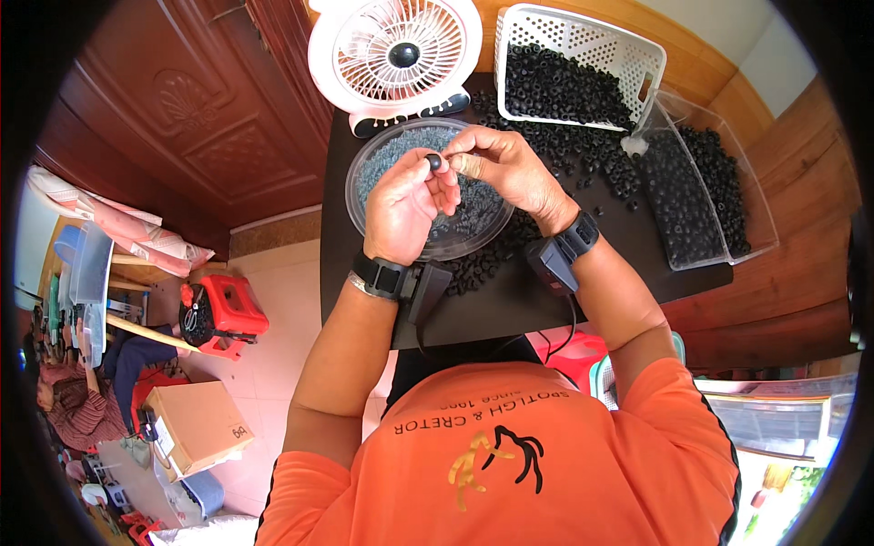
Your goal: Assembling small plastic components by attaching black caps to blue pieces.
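My left hand [401, 211] is closed on a small round black part [433, 162], held between thumb and fingers. Right beside it, the thumb and forefinger of my right hand [521, 178] are pinched together; whatever they grip is too small to name. Both hands are over a round clear plastic tub [351, 202] full of tiny blue-grey pieces [390, 153]. Loose black ring-like parts [475, 269] lie on the dark table [357, 293] around the tub's right side and under my right wrist.
A white fan [405, 55] stands behind the tub. At the back right, a white perforated basket [651, 68] holds more black parts, and a clear bin [760, 223] with black parts lies by the table's right edge. Another person [86, 414] sits far left near a red stool [238, 314] and a cardboard box [200, 428].
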`<state>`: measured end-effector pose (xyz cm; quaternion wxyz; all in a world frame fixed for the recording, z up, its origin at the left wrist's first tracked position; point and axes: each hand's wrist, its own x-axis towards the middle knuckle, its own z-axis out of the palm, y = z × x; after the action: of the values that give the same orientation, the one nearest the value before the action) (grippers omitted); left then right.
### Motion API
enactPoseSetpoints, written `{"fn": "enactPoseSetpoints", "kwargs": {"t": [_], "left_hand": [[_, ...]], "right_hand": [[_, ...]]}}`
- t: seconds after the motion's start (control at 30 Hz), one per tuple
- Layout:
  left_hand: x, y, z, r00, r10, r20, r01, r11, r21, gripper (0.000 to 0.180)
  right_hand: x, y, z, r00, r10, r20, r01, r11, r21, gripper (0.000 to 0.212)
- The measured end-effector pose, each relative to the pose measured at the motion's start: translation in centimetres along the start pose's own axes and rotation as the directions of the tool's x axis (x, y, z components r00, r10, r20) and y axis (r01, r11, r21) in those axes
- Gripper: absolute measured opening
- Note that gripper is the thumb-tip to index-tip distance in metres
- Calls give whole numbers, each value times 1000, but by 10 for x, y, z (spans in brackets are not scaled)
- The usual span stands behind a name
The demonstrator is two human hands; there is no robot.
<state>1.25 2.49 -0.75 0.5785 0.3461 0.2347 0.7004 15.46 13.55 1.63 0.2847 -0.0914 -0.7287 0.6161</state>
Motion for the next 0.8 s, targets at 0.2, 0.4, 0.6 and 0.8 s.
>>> {"fn": "enactPoseSetpoints", "kwargs": {"t": [0.2, 0.4, 0.6, 0.8], "left_hand": [[2, 1, 3, 999, -25, 23, 26, 999, -31, 22], [0, 5, -1, 998, -19, 64, 18, 1000, 15, 23], [0, 5, 9, 998, -18, -60, 25, 993, 118, 22], [1, 3, 3, 1000, -22, -20, 25, 992, 127, 21]], "right_hand": [[-1, -4, -2, 998, 22, -54, -29, 989, -147, 14], [1, -3, -6, 980, -22, -200, -10, 987, -160, 14], [0, -4, -8, 993, -19, -118, 4, 992, -124, 14], [-1, -2, -3, 997, -74, -9, 72, 986, -151, 13]]}}
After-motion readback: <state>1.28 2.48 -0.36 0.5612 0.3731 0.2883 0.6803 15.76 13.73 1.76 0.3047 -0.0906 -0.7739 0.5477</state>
